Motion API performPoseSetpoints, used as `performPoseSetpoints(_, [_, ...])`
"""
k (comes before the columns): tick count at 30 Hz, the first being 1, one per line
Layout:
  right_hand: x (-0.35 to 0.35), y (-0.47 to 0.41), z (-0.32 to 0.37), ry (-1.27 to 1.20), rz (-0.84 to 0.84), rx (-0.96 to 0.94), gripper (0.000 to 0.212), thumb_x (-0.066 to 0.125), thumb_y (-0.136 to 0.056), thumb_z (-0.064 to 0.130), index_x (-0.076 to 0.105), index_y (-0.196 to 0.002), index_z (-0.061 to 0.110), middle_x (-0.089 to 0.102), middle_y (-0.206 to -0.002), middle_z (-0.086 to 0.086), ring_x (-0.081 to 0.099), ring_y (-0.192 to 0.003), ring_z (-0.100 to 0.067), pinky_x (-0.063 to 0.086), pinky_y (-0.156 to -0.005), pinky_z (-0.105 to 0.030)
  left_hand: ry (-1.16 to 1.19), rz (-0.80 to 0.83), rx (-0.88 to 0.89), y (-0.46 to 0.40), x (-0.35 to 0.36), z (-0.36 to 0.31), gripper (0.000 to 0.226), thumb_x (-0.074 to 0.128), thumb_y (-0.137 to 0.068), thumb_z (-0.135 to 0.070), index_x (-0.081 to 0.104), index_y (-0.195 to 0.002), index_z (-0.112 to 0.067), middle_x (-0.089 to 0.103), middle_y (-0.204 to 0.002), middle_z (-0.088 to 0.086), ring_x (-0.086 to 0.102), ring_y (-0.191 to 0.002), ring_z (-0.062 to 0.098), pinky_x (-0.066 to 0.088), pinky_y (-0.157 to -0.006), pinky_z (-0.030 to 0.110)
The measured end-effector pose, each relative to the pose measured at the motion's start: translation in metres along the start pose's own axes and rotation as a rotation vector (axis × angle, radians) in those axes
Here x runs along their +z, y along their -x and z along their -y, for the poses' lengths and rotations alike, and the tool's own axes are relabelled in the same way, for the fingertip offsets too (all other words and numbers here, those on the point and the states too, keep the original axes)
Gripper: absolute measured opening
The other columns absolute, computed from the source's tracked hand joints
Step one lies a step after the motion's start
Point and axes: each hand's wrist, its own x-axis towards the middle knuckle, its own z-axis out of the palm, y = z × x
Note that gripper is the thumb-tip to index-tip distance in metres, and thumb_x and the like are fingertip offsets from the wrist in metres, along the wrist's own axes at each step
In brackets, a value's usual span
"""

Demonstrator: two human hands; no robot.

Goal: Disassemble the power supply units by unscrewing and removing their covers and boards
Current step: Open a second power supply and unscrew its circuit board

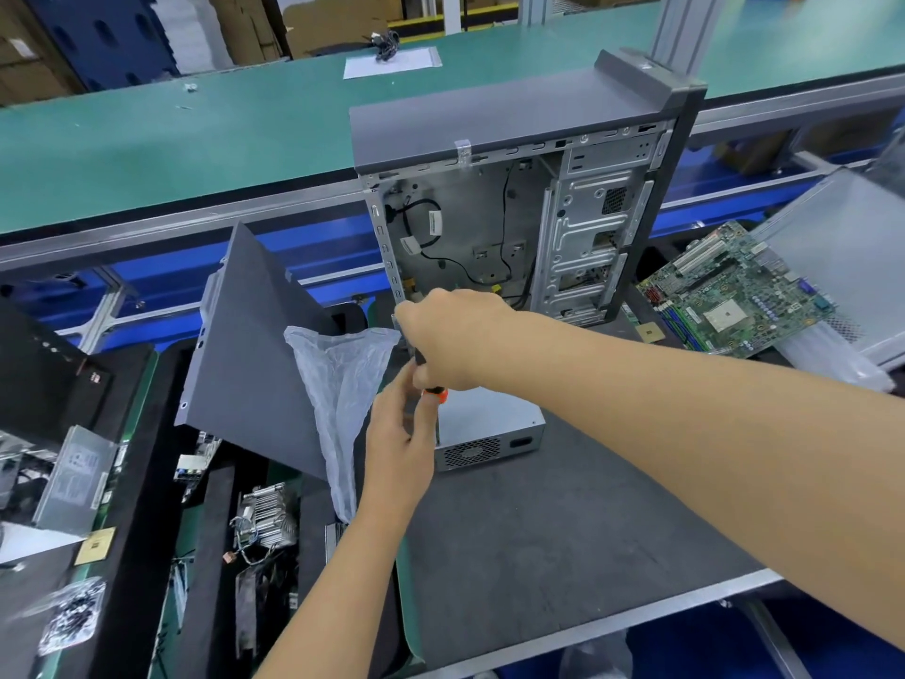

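Green-topped workbench behind, aluminium post, cardboard boxes beyond.

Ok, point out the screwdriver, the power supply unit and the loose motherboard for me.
screwdriver (437,395): head view, orange band of the handle below the right hand.
power supply unit (489,445): head view, front face by the fan grille.
motherboard (734,298): head view, middle of the green board.
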Motion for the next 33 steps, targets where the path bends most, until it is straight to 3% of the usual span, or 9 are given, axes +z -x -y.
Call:
performPoseSetpoints(6, [-0.002, -0.003, 0.002, -0.096, 0.092, -0.071, 0.036, 0.064, -0.088, 0.011, 0.046, -0.120, 0.017, 0.051, -0.116, -0.005, 0.038, -0.107, -0.026, 0.037, -0.082, -0.039, 0.005, -0.039, -0.006, -0.003, 0.000, -0.011, 0.013, 0.062, -0.098, -0.026, 0.060, -0.102, -0.038, 0.063, -0.084, -0.023, 0.056, -0.074, -0.002, 0.042, -0.066, 0.007])
performPoseSetpoints(10, [0.003, -0.003, 0.003, -0.127, 0.032, 0.034, 0.059, 0.051, -0.088, 0.069, 0.042, -0.107, 0.015, 0.043, -0.090, -0.003, 0.043, -0.087, -0.027, 0.035, -0.061, -0.037, 0.055, -0.103, -0.059, -0.008, 0.005, -0.019, 0.020, 0.077, -0.086, -0.025, 0.057, -0.086, -0.025, 0.055, -0.073, -0.015, 0.049, -0.065, 0.005, 0.043, -0.061, 0.015])
performPoseSetpoints(12, [0.003, -0.006, 0.005, -0.080, -0.084, 0.114, 0.064, 0.034, -0.089, 0.078, 0.045, -0.093, 0.015, 0.033, -0.076, 0.000, 0.041, -0.069, -0.024, 0.026, -0.053, -0.033, 0.104, -0.162, -0.094, -0.008, 0.010, -0.023, 0.030, 0.080, -0.082, -0.026, 0.051, -0.091, -0.022, 0.058, -0.073, -0.020, 0.052, -0.067, 0.003, 0.045, -0.064, 0.012])
performPoseSetpoints(15, [0.004, -0.011, 0.006, -0.011, -0.087, 0.116, 0.045, 0.039, -0.099, 0.058, 0.047, -0.084, 0.016, 0.039, -0.078, -0.002, 0.036, -0.059, -0.020, 0.025, -0.049, -0.031, 0.137, -0.206, -0.115, -0.008, 0.013, -0.021, 0.038, 0.084, -0.077, -0.028, 0.049, -0.091, -0.023, 0.058, -0.075, -0.019, 0.052, -0.070, 0.005, 0.046, -0.065, 0.012])
performPoseSetpoints(18, [0.003, -0.010, 0.004, -0.046, -0.026, 0.049, 0.022, 0.047, -0.099, 0.036, 0.052, -0.097, 0.015, 0.040, -0.080, -0.002, 0.042, -0.061, -0.019, 0.029, -0.049, -0.030, 0.099, -0.185, -0.076, -0.005, 0.012, -0.016, 0.034, 0.081, -0.080, -0.028, 0.051, -0.094, -0.030, 0.057, -0.083, -0.018, 0.052, -0.074, 0.006, 0.046, -0.067, 0.015])
performPoseSetpoints(23, [-0.003, -0.005, 0.002, -0.089, 0.189, -0.031, 0.028, 0.052, -0.097, 0.018, 0.042, -0.122, 0.018, 0.041, -0.112, -0.007, 0.055, -0.081, -0.026, 0.040, -0.057, -0.033, 0.001, -0.076, -0.012, 0.001, 0.006, -0.001, 0.029, 0.053, -0.101, -0.030, 0.056, -0.130, -0.028, 0.061, -0.112, -0.011, 0.056, -0.092, 0.003, 0.043, -0.078, 0.012])
performPoseSetpoints(26, [-0.001, -0.003, 0.001, -0.202, 0.187, -0.089, 0.023, 0.051, -0.094, 0.014, 0.046, -0.116, 0.019, 0.037, -0.118, -0.006, 0.056, -0.084, -0.027, 0.041, -0.059, -0.033, 0.012, -0.057, -0.054, 0.000, 0.006, -0.001, 0.025, 0.051, -0.103, -0.019, 0.060, -0.125, -0.028, 0.067, -0.095, -0.021, 0.057, -0.079, -0.003, 0.043, -0.068, 0.006])
performPoseSetpoints(29, [-0.001, -0.003, 0.003, -0.169, 0.160, -0.133, 0.016, 0.049, -0.096, 0.033, 0.044, -0.108, 0.022, 0.042, -0.108, -0.002, 0.053, -0.081, -0.022, 0.039, -0.059, -0.032, 0.003, -0.074, -0.073, -0.002, 0.005, -0.001, 0.010, 0.056, -0.101, -0.020, 0.060, -0.108, -0.027, 0.059, -0.071, -0.024, 0.050, -0.063, 0.003, 0.042, -0.059, 0.009])
performPoseSetpoints(33, [0.002, -0.010, 0.004, 0.012, -0.020, -0.012, 0.055, 0.037, -0.094, 0.068, 0.047, -0.115, 0.018, 0.036, -0.080, 0.001, 0.044, -0.076, -0.026, 0.025, -0.050, -0.032, 0.089, -0.117, -0.084, -0.004, 0.008, -0.012, 0.026, 0.073, -0.090, -0.025, 0.051, -0.102, -0.033, 0.059, -0.081, -0.019, 0.054, -0.074, 0.004, 0.045, -0.068, 0.012])
